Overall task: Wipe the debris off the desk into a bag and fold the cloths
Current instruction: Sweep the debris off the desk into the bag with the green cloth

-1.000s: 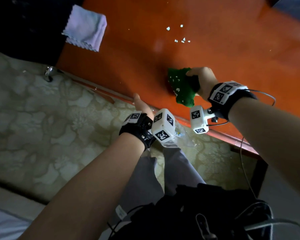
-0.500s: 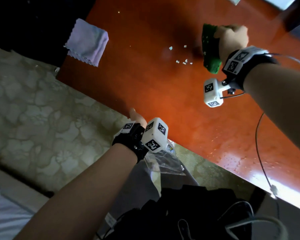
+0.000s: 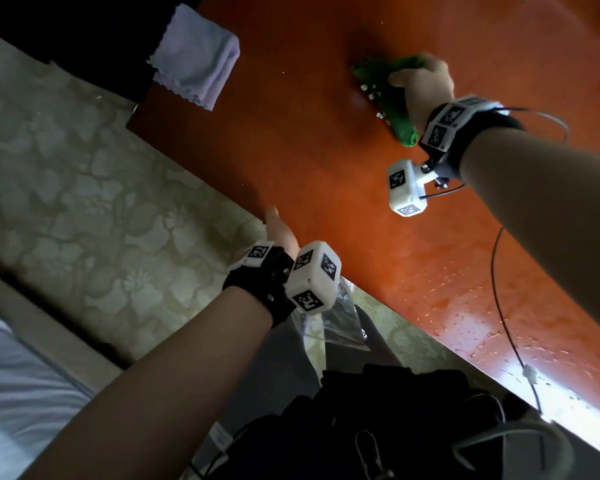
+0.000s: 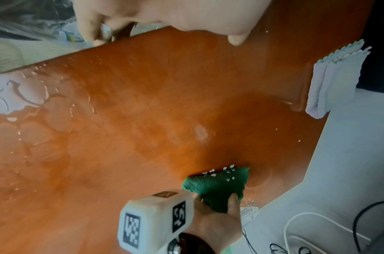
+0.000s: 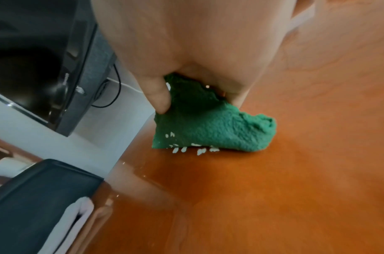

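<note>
Orange-brown worktop (image 3: 326, 174) w/ patterned floor (image 3: 84, 202) beside it. Right hand (image 3: 425, 86) grips bunched green cloth (image 3: 392, 98), pressed on worktop far from near edge; white crumbs (image 5: 186, 148) sit along cloth's lower edge & stuck to it. Left hand (image 3: 279, 232) at near edge, fingers curled pinching clear plastic bag (image 3: 329, 320) hanging below worktop. Folded pale cloth (image 3: 198, 57) lies at far left corner, well apart from green cloth.
</note>
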The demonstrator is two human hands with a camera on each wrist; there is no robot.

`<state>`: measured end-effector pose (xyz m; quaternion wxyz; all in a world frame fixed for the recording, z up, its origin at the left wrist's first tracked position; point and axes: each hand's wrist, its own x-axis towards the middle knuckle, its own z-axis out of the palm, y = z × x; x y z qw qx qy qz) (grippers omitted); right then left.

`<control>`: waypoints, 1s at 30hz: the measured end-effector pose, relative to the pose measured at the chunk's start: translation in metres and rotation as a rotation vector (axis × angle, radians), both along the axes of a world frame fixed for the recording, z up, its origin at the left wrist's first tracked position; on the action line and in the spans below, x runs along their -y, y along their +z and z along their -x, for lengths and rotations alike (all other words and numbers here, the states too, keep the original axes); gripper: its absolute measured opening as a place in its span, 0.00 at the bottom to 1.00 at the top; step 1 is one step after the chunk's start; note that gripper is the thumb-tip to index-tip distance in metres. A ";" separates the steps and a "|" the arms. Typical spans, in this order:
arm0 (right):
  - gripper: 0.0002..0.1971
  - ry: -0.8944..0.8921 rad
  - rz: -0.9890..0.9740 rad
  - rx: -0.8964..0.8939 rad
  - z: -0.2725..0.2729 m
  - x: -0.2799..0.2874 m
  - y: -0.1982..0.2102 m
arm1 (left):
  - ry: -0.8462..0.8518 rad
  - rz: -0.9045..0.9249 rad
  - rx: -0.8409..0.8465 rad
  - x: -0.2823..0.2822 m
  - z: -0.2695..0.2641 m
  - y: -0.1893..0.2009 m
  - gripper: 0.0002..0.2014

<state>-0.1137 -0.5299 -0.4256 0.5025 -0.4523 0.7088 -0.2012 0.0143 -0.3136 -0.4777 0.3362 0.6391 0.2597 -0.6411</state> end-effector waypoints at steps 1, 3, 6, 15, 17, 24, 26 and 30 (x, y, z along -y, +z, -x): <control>0.17 0.023 -0.004 0.007 -0.003 -0.004 -0.001 | 0.020 0.014 -0.011 -0.004 -0.003 -0.007 0.55; 0.22 0.051 -0.020 0.029 -0.011 -0.012 -0.001 | 0.033 0.054 0.046 -0.014 -0.010 -0.040 0.55; 0.25 0.118 -0.023 0.019 -0.023 -0.026 -0.001 | 0.010 0.092 0.148 -0.020 -0.009 -0.034 0.46; 0.20 0.052 0.087 0.011 -0.033 -0.037 0.005 | 0.235 0.132 0.019 -0.026 -0.009 -0.014 0.42; 0.21 0.027 0.124 0.005 -0.034 -0.032 0.009 | 0.259 0.126 -0.016 -0.028 -0.008 -0.016 0.39; 0.10 0.217 0.039 -0.017 -0.049 -0.042 0.006 | 0.303 0.132 -0.074 -0.036 -0.012 -0.021 0.37; 0.09 0.245 0.010 -0.020 -0.050 -0.051 0.000 | 0.313 0.144 -0.079 -0.038 -0.014 -0.023 0.38; 0.11 0.209 0.008 -0.002 -0.048 -0.065 -0.009 | 0.351 0.223 -0.188 -0.049 -0.009 -0.022 0.37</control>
